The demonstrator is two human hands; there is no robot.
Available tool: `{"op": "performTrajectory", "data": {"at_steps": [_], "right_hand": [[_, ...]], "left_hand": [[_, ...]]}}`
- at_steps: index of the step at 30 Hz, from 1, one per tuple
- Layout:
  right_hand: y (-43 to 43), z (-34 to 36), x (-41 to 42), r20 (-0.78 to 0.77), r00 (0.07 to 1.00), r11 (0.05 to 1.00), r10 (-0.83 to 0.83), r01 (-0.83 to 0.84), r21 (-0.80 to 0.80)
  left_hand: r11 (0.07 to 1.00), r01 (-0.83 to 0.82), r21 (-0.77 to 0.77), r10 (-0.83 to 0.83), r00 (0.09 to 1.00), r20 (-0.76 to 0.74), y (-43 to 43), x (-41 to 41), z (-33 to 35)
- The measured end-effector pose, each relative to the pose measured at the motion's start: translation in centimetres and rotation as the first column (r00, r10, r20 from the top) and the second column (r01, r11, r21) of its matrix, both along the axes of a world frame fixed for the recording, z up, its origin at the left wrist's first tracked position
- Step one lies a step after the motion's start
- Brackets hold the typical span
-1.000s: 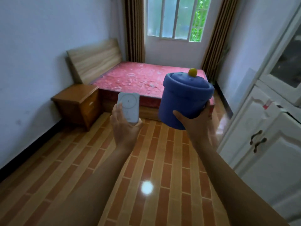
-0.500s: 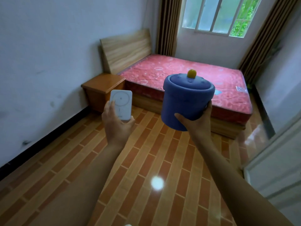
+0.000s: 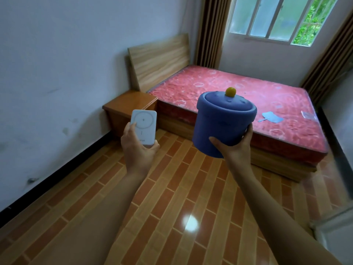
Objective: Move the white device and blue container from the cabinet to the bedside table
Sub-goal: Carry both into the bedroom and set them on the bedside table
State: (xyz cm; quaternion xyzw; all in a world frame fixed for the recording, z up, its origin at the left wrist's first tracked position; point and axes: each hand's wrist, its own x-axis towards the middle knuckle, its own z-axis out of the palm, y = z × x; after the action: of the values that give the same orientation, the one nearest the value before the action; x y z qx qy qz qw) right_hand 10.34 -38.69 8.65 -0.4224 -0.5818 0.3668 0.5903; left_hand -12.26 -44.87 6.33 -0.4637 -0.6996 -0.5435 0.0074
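From the head camera, the carrying step is in hand: both things are out of the cabinet and held up in the air over the tiled floor, not yet set down. The left hand pinches the white device, a flat wireless power bank, with the thumb pressed on its face and the other fingers wrapped behind its lower end. The right hand cups the blue container from below, thumb and fingers pressed against its lower wall; its lid with the yellow knob sits closed above the grip. The bedside table stands beyond the left hand's grip, well apart from it, against the bed and the wall. The next move, I judge, calls for walking closer and lowering each item onto the table top, keeping the container upright so the lid stays seated. On the device a charging ring with a lightning mark shows; small lettering near its lower end, just above the grip, is too blurred to read.
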Motion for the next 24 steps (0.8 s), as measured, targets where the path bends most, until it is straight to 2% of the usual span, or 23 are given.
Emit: {"op": "performTrajectory", "data": {"at_steps": [6,17,24], "right_hand": [[7.8,-1.5,-3.7,0.026,0.999,1.000,0.026,-0.025,-0.014],[28.5,-1.6,-7.1,0.052,0.992,0.993,0.116,-0.115,-0.007],[39.2,-1.4,-10.1,0.075,0.983,0.986,0.167,-0.165,-0.023]], "left_hand": [[0.998,-0.033,-0.044,0.033,0.999,-0.002,6.9,-3.3,-1.4],[0.996,-0.082,-0.037,0.082,0.996,0.019,27.6,-5.8,-1.2],[0.984,-0.168,-0.059,0.169,0.986,0.007,36.6,-8.7,-1.1]]}}
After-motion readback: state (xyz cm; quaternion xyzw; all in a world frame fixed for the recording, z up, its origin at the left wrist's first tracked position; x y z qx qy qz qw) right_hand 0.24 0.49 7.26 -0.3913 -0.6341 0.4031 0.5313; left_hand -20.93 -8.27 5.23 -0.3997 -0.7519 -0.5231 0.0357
